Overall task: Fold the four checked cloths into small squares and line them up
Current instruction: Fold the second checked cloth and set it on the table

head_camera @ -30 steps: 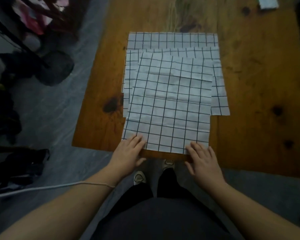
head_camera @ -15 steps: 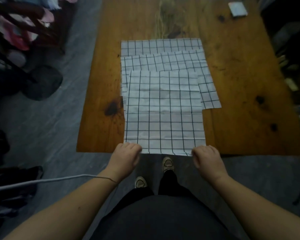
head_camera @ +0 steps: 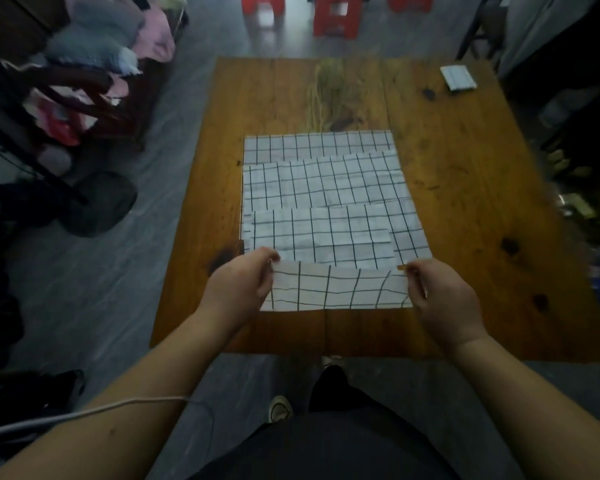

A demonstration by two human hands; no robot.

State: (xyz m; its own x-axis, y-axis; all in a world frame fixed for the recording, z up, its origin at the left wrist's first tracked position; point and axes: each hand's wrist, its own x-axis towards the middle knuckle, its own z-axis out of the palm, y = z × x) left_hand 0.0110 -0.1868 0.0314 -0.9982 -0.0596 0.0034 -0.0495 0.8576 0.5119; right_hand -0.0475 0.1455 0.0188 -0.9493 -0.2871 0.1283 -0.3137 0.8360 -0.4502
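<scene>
Now: your left hand [head_camera: 238, 285] and right hand [head_camera: 440, 296] each pinch a near corner of the top checked cloth [head_camera: 336, 289], lifted over the stack [head_camera: 323, 188] on the table [head_camera: 465, 168]. Uneven pull could skew the fold; the stack may drag along.

On the wooden desk [head_camera: 465, 202] lie a bundle of dry straw [head_camera: 329, 95] and, near the far right corner, a small white packet [head_camera: 458, 77]. Red stools [head_camera: 335, 15] stand beyond it.
</scene>
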